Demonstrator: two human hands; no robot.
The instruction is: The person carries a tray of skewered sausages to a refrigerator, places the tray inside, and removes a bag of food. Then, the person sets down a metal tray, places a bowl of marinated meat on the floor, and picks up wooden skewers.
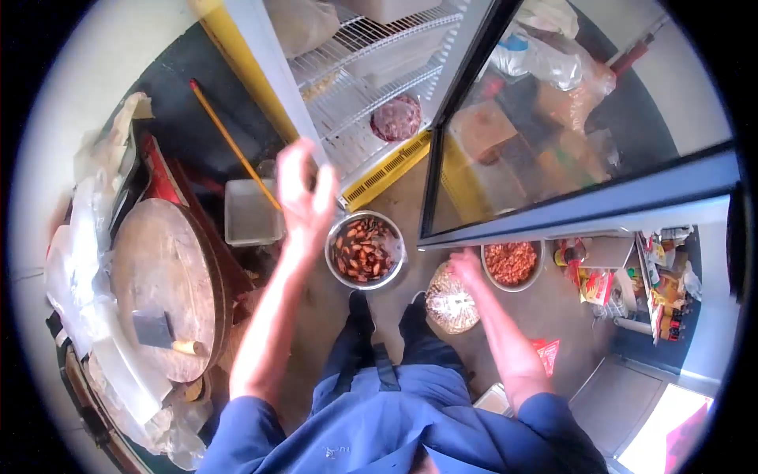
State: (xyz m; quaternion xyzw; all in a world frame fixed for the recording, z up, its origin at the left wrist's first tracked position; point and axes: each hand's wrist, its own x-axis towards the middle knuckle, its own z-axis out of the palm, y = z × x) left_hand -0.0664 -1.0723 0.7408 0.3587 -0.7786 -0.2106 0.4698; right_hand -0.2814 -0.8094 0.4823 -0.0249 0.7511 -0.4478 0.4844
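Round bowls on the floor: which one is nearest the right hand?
The bowl holding reddish chopped food, just beside the right hand. The other bowl, with larger brown pieces, stands clearly farther from it.

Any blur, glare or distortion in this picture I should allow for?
Head view: strong fisheye curving, corners black; head view: left hand looks soft, perhaps motion blur; head view: bright patch at lower right is washed out; head view: glass door seems to carry reflections, muddling what shows there.
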